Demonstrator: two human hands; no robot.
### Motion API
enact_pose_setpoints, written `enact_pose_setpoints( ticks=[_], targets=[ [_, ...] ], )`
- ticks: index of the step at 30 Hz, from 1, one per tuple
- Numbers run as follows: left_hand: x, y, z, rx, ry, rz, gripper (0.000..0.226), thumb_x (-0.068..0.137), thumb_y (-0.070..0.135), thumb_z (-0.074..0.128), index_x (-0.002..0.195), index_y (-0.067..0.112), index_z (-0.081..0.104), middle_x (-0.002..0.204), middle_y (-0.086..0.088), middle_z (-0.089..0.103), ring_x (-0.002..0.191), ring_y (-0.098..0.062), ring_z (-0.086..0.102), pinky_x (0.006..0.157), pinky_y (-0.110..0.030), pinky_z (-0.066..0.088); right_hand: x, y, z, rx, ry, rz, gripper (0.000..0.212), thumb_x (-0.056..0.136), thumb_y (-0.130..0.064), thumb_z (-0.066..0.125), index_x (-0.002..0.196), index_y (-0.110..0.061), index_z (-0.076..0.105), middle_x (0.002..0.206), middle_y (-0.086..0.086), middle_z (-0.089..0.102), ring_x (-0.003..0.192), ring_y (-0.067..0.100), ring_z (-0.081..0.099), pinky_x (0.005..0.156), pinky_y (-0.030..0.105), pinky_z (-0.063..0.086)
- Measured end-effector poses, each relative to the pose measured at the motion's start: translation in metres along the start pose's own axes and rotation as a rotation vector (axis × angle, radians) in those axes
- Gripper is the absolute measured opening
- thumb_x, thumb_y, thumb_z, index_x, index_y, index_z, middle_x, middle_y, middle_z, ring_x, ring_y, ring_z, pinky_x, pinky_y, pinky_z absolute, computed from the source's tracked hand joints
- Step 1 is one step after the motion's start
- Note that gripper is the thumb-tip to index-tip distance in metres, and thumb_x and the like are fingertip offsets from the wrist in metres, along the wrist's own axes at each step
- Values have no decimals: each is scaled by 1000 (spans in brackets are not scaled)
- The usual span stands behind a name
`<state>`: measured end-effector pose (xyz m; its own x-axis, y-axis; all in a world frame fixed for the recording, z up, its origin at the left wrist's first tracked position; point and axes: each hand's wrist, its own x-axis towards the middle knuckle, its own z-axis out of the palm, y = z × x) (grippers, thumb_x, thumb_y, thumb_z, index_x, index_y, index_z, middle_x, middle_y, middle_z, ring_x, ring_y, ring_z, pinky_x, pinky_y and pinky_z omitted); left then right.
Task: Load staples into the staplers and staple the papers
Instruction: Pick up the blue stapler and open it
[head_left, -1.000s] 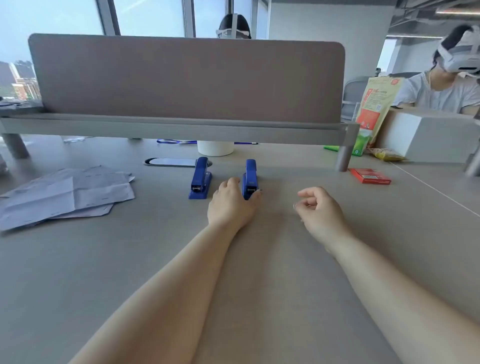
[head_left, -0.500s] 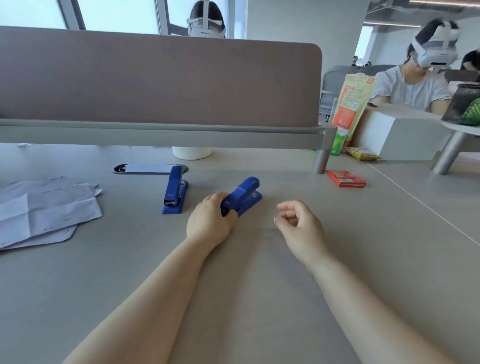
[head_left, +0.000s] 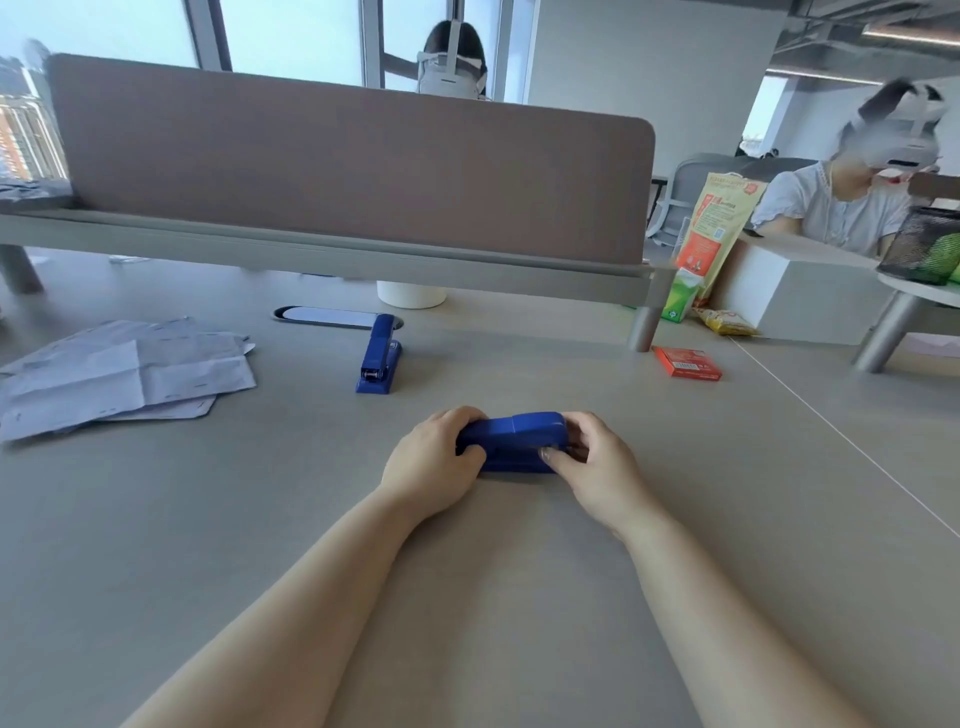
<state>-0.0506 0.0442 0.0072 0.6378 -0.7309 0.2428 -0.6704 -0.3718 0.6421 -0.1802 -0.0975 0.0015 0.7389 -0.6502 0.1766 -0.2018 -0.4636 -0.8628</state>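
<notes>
A blue stapler (head_left: 514, 440) lies sideways across the grey desk, just in front of me. My left hand (head_left: 434, 462) grips its left end and my right hand (head_left: 597, 465) grips its right end, fingers curled over it. A second blue stapler (head_left: 378, 355) stands untouched farther back and to the left. A loose pile of white papers (head_left: 119, 374) lies at the left. A red staple box (head_left: 687, 362) sits at the right, near the divider's leg.
A brown divider panel (head_left: 353, 171) on a grey rail crosses the desk behind the staplers, with a white cup (head_left: 411, 294) under it. Snack bags (head_left: 714, 228) and a white box (head_left: 800, 291) stand at the far right. Two people with headsets sit beyond.
My left hand pulled the right-hand stapler toward me and turned it sideways. My right hand, loosely curled beside it before, has closed on its other end.
</notes>
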Motion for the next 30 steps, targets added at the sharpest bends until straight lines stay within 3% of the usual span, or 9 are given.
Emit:
enact_pose_setpoints(
  ticks=[7,15,21,23,26,30],
  targets=[
    [-16,15,18,169,147,131,43,79,53,60,116,32,54,117,7,57,111,-19,46,96,-33,37,-23,-2,-5,14,1,-42,26,82,-14,67,102,-28,58,97,-12,66,94,7,62,87,28,49],
    [-14,20,22,189,163,145,37,88,47,54,111,19,51,114,1,59,106,-20,48,81,-23,32,-17,-7,-7,3,-56,-55,18,86,-20,64,103,-23,59,98,-6,64,93,15,60,83,29,46],
    [-13,19,24,149,166,139,35,89,46,51,110,17,49,110,-1,59,103,-19,48,81,-23,32,-16,-10,-4,46,18,-100,18,85,-17,66,102,-12,61,91,-6,62,80,3,56,68,13,41],
    [-12,19,22,75,198,116,31,91,42,50,106,16,48,104,-1,59,99,-20,51,77,-24,33,-15,-8,0,19,50,-124,15,84,-17,67,97,-12,61,90,-2,63,80,11,57,67,17,41],
    [-8,17,14,-297,355,-81,29,96,40,37,102,12,43,99,-1,63,91,-23,55,69,-25,30,-11,-6,5,-48,50,-138,15,83,-17,68,94,-11,60,92,4,62,84,19,55,73,25,39],
    [-4,14,14,-472,379,-99,30,97,43,33,103,15,41,102,-5,64,97,-23,62,85,-38,46,-7,-2,6,-82,62,-170,12,84,-19,67,93,-15,59,94,1,58,85,17,54,76,24,40]
  ],
)
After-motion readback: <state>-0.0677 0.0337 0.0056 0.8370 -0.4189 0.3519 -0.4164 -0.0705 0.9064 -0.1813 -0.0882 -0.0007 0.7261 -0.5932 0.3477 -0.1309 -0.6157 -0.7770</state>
